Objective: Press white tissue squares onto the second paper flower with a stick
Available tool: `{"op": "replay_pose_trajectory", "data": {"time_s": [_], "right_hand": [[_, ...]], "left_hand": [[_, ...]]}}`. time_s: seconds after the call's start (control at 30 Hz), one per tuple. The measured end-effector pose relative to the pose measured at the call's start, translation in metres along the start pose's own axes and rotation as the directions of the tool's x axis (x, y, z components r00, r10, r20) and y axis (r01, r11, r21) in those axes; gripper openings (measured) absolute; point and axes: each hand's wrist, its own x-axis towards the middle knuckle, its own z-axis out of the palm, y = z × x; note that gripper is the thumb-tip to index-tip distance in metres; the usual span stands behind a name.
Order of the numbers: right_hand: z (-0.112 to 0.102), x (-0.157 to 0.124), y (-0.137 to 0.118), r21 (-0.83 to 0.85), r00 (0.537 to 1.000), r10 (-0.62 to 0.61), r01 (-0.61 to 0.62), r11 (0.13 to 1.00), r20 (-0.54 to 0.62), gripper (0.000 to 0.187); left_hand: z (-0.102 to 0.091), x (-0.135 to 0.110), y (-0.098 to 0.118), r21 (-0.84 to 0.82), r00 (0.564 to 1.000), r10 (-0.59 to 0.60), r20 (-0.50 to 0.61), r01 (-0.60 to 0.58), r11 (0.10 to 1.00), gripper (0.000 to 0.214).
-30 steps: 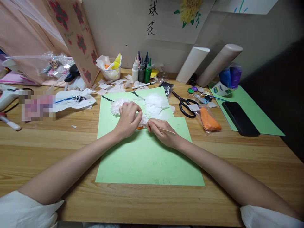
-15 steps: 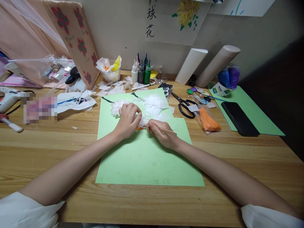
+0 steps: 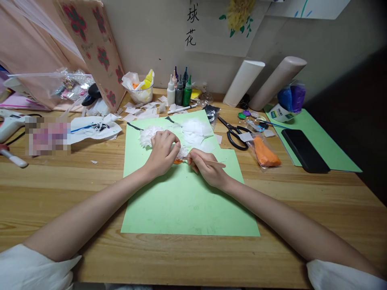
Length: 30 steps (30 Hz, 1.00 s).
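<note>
My right hand (image 3: 205,166) is closed around a flat wooden craft stick (image 3: 216,163), whose wide end points right. Fingers bent, my left hand (image 3: 165,151) presses down beside it, its fingertips partly hidden. Between the two hands shows a small white ruffled piece (image 3: 182,153), with an orange bit (image 3: 177,161) at its lower edge. A white ruffled paper puff (image 3: 149,136) with a dark strip lies left of my left hand. Behind my right hand spreads a larger white tissue patch (image 3: 197,132). All rest on a green sheet (image 3: 187,205).
Black-handled scissors (image 3: 234,135), a bag of orange clay (image 3: 265,152) and a dark phone (image 3: 305,151) lie to the right. Paint bottles (image 3: 179,92), a plastic cup (image 3: 142,94) and paper scraps (image 3: 148,110) are at the back. A glue gun (image 3: 12,123) lies far left.
My right hand has shifted slightly upward, and the stick lies a little flatter. More of the orange bit shows. My left hand stays nearly still.
</note>
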Motion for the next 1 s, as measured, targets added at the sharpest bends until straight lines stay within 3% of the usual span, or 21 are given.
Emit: {"op": "replay_pose_trajectory", "data": {"time_s": [0.2,0.4,0.5,0.6,0.7,0.77,0.9,1.0], "right_hand": [[0.001,0.000,0.000,-0.028,1.000,-0.024,0.025,0.999,0.020,0.033],[0.002,0.002,0.000,0.072,0.997,0.083,-0.083,0.994,0.002,0.036],[0.001,0.001,0.002,0.096,0.998,0.060,-0.060,0.994,0.000,0.036],[-0.003,-0.001,0.006,0.102,0.989,-0.015,0.030,0.994,-0.144,0.039],[-0.013,0.003,0.010,-0.026,0.929,-0.087,0.083,0.996,-0.359,0.038],[-0.020,0.009,0.013,-0.141,0.908,-0.098,0.044,0.989,-0.408,0.028],[-0.026,0.018,0.022,-0.290,0.927,-0.134,0.029,0.957,-0.350,0.008],[-0.024,0.018,0.025,-0.363,0.948,-0.177,0.072,0.929,-0.264,0.012]], "left_hand": [[0.000,0.000,0.000,0.009,1.000,-0.001,0.004,0.001,1.000,0.015],[0.001,0.000,-0.001,0.022,1.000,-0.005,0.009,0.005,1.000,0.016],[0.001,0.000,-0.001,0.022,1.000,-0.004,0.015,0.004,1.000,0.016],[0.000,0.000,-0.001,0.014,1.000,-0.009,0.015,0.008,1.000,0.016],[-0.001,0.000,0.000,0.001,1.000,-0.015,0.026,0.015,1.000,0.016],[-0.001,0.000,0.001,-0.003,0.999,-0.022,0.034,0.022,1.000,0.017],[-0.002,0.000,0.001,-0.001,0.999,-0.027,0.030,0.027,1.000,0.018],[-0.001,0.000,0.000,-0.006,1.000,-0.018,0.019,0.018,1.000,0.016]]}}
